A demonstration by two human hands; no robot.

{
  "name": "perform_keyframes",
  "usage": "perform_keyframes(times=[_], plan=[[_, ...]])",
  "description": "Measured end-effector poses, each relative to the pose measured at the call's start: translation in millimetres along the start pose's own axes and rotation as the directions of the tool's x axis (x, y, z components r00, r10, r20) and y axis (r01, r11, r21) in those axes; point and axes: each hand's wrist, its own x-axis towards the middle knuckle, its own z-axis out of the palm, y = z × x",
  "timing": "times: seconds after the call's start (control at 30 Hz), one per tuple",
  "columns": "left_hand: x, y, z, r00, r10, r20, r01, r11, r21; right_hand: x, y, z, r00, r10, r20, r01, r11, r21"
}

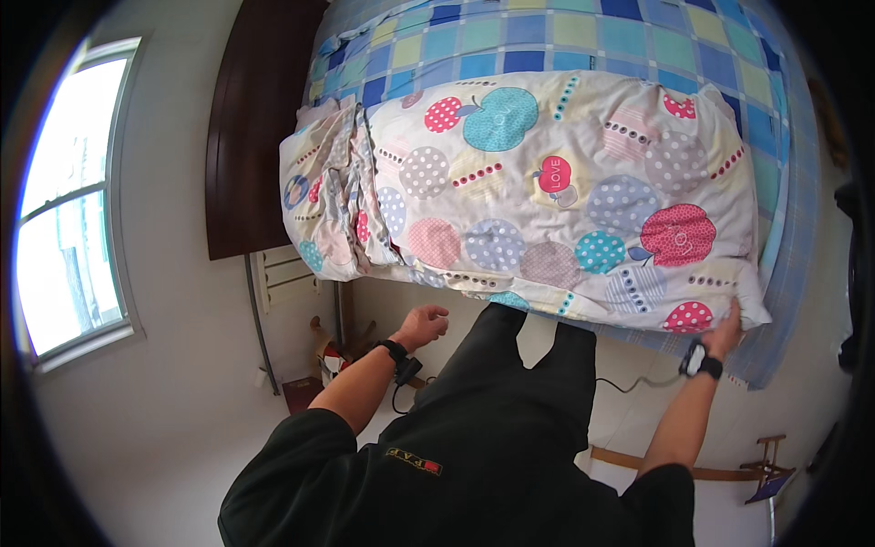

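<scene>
A white quilt (497, 196) printed with coloured apples and dotted circles lies folded into a long block along the near side of the bed. Its left end is bunched and creased, with loose folds of the same cloth. At the quilt's near right corner, my right hand (723, 335) is closed on the edge; part of the fingers is hidden by the cloth. My left hand (424, 326) hangs in the air in front of the near edge, apart from the quilt. It is empty, its fingers loosely bent and not pressed together. Each wrist wears a dark strapped device.
A blue checked sheet (565, 35) covers the bed beyond the quilt. To the left stands a dark wooden headboard (251, 128), and a window (77, 201) is in the wall. Cables run near both wrists. A small wooden stand (770, 467) is at the lower right.
</scene>
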Motion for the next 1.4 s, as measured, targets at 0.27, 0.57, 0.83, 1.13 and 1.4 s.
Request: perform_keyframes(times=[0.27, 0.57, 0.83, 1.13, 1.4], plan=[[33.8, -35.7, -91.9, 0.905, -0.145, -0.401, -0.036, 0.911, -0.411, -75.9, -20.5, -65.8, 0.932, 0.092, -0.352, -0.126, 0.989, -0.077], [141.1, 11.7, -188.7, 0.582, -0.043, -0.812, 0.255, 0.958, 0.132, -137.4, -102.0, 13.0, 0.833, -0.303, -0.462, 0.115, 0.913, -0.392], [155.4, -72.6, -343.5, 0.571, 0.462, -0.678, -0.354, 0.884, 0.304, -354.0, -254.2, 254.0, 0.519, -0.793, 0.318, 0.786, 0.297, -0.542], [119.2, -185.7, -331.9, 0.764, 0.439, -0.473, -0.535, 0.841, -0.083, -567.2, -43.5, 424.6, -0.292, -0.034, 0.956, 0.951, -0.118, 0.287], [250.6, -353.0, -510.1, 0.926, -0.336, -0.173, -0.123, 0.166, -0.978, -611.7, -143.0, 451.3, 0.209, -0.58, 0.787, 0.959, 0.281, -0.047]])
